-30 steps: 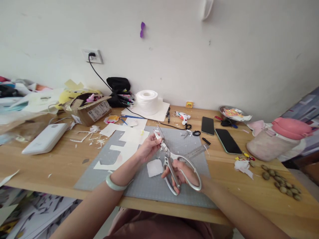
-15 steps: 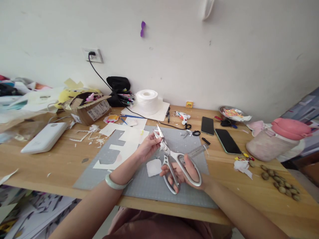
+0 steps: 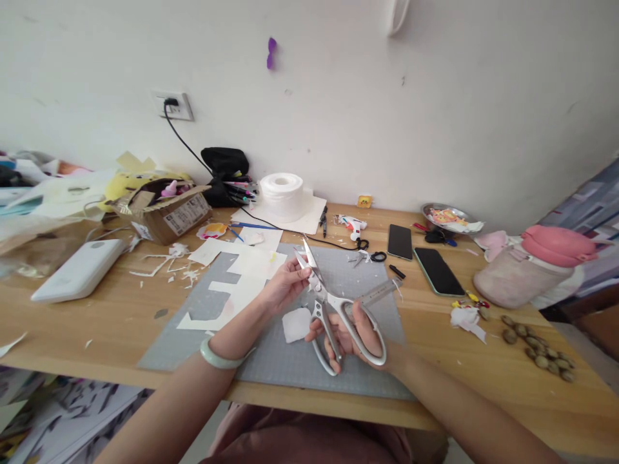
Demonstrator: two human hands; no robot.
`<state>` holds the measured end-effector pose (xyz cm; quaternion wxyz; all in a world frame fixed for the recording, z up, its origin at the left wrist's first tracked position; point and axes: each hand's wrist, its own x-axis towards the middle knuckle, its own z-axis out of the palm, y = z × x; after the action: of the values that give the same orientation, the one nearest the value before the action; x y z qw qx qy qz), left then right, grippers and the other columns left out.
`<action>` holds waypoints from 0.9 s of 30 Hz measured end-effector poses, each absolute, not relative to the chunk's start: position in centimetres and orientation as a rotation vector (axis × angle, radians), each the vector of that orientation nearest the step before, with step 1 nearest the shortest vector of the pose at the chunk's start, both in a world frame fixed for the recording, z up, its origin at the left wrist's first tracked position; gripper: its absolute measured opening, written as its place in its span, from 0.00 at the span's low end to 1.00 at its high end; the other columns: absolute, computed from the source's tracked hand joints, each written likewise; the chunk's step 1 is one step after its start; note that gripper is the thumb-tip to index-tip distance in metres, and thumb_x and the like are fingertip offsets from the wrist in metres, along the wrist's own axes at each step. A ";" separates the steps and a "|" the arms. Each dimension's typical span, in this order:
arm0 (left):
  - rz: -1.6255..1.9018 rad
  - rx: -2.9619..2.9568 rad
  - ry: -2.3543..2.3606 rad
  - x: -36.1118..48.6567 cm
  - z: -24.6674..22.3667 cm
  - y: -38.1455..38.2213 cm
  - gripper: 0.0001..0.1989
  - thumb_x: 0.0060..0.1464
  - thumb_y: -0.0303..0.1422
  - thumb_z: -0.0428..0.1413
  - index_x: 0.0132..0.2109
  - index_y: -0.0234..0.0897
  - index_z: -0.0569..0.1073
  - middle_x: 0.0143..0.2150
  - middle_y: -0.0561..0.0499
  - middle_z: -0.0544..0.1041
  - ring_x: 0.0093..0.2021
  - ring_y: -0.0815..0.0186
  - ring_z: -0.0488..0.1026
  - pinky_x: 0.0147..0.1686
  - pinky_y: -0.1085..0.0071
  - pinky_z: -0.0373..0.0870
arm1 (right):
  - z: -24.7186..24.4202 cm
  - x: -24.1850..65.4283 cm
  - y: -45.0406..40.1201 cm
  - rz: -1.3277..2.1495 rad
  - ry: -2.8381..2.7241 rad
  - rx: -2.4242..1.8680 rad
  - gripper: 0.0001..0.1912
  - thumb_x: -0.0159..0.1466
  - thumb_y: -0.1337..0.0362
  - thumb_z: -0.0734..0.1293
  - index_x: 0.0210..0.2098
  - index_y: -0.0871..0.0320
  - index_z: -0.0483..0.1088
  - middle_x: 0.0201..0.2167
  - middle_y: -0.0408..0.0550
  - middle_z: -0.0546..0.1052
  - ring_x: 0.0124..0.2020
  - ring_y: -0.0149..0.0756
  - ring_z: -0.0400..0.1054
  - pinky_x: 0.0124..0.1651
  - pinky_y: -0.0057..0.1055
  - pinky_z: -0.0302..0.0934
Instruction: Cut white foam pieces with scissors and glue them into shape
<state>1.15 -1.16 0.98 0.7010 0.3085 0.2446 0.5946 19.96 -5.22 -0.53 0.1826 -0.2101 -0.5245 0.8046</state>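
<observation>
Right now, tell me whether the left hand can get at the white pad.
Probably yes: the white pad lies mostly uncovered close by the left hand, though that hand is at the big scissors and the right hand crowds one edge.

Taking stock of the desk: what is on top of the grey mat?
At least a cut sheet, a white piece and most of a ruler. Anything under the left hand, right hand and large scissors is hidden.

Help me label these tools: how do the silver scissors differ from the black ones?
The silver scissors are held in the right hand; the black scissors lie untouched. The silver scissors look larger than the black scissors. Both have metallic-looking blades.
</observation>
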 end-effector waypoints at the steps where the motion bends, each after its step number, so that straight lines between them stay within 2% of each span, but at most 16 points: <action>1: 1.323 0.689 0.545 1.2 1.0 -1.1 0.13 0.35 0.23 0.67 0.30 0.31 0.72 0.24 0.54 0.72 0.25 0.74 0.68 0.27 0.79 0.66 | -0.4 19.8 -5.3 2.268 -1.483 -0.550 0.47 0.51 0.28 0.45 0.44 0.61 0.67 0.32 0.54 0.72 0.21 0.30 0.61 0.23 0.29 0.56; 8: 1.287 0.680 0.566 1.0 0.6 -1.0 0.13 0.36 0.23 0.67 0.30 0.31 0.71 0.24 0.54 0.71 0.24 0.73 0.68 0.27 0.78 0.65 | -0.2 19.2 -5.5 2.238 -1.473 -0.514 0.47 0.49 0.28 0.50 0.46 0.61 0.65 0.35 0.56 0.73 0.21 0.30 0.63 0.18 0.24 0.53; 12: 1.274 0.698 0.571 0.8 0.1 -0.9 0.13 0.36 0.23 0.67 0.31 0.31 0.71 0.24 0.54 0.71 0.24 0.73 0.68 0.27 0.78 0.65 | -0.3 19.2 -6.1 2.175 -1.497 -0.616 0.45 0.48 0.28 0.51 0.45 0.60 0.66 0.31 0.54 0.72 0.16 0.26 0.59 0.15 0.24 0.48; 15: 1.278 0.700 0.573 0.8 0.1 -0.8 0.12 0.37 0.23 0.66 0.31 0.31 0.71 0.24 0.55 0.71 0.24 0.74 0.67 0.27 0.79 0.64 | -0.5 19.2 -6.1 2.175 -1.508 -0.610 0.46 0.48 0.27 0.50 0.44 0.61 0.66 0.29 0.53 0.72 0.14 0.24 0.57 0.16 0.25 0.49; 20: 1.278 0.698 0.606 1.1 0.6 -0.9 0.10 0.38 0.23 0.65 0.31 0.30 0.72 0.25 0.53 0.72 0.25 0.72 0.69 0.28 0.77 0.66 | -0.7 19.6 -4.9 2.434 -1.405 -0.387 0.55 0.44 0.25 0.39 0.45 0.64 0.64 0.34 0.58 0.73 0.21 0.30 0.62 0.24 0.29 0.57; 24: 1.304 0.714 0.624 1.1 0.5 -1.0 0.07 0.41 0.25 0.64 0.30 0.30 0.73 0.25 0.52 0.73 0.26 0.72 0.70 0.28 0.77 0.67 | -0.7 19.7 -4.4 2.527 -1.331 -0.304 0.56 0.43 0.25 0.39 0.46 0.65 0.65 0.38 0.62 0.73 0.28 0.35 0.65 0.26 0.30 0.57; 27: 1.350 0.718 0.628 1.1 0.3 -0.9 0.04 0.44 0.24 0.62 0.29 0.31 0.73 0.25 0.52 0.73 0.26 0.72 0.69 0.28 0.77 0.66 | -0.7 19.8 -4.3 2.565 -1.278 -0.311 0.55 0.44 0.25 0.40 0.46 0.64 0.65 0.40 0.63 0.72 0.29 0.36 0.65 0.27 0.30 0.57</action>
<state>1.06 -0.87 0.34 0.6775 0.3197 0.2795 0.6006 19.79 -4.34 -0.73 0.1292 -0.1069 -0.4398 0.8823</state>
